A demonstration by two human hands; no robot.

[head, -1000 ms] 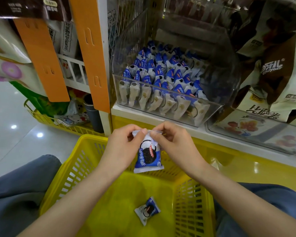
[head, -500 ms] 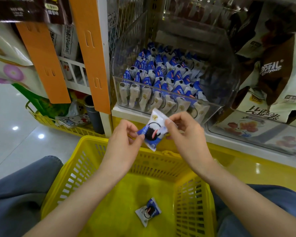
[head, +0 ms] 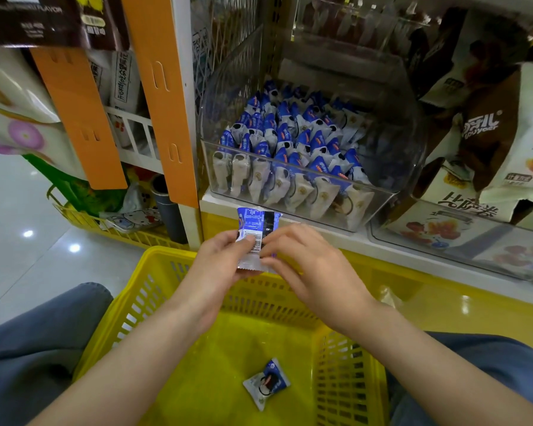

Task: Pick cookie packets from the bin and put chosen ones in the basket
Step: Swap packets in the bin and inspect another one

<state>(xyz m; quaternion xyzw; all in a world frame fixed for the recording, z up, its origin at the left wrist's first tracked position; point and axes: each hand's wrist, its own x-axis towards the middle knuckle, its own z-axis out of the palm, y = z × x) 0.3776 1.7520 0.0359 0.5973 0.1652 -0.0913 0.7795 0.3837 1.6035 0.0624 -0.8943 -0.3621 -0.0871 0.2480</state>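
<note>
Both my hands hold one blue-and-white cookie packet [head: 254,229] upright above the far rim of the yellow basket [head: 154,281]. Its printed back with a barcode faces me. My left hand [head: 222,256] pinches its left side and my right hand [head: 305,262] pinches its right side. Another cookie packet [head: 266,383] lies on the basket floor. Behind the held packet stands the clear plastic bin [head: 382,207] on the shelf, filled with several rows of the same packets [head: 290,155].
Large snack bags [head: 490,142] fill a second clear bin at the right. Orange shelf posts [head: 163,96] stand at the left, with another yellow basket [head: 83,219] of goods on the shiny floor. My knees in grey trousers [head: 40,333] flank the basket.
The packet has been turned over between my hands: its front with the cookie picture showed before, now the back with the barcode faces me. Both hands stayed above the basket rim.
</note>
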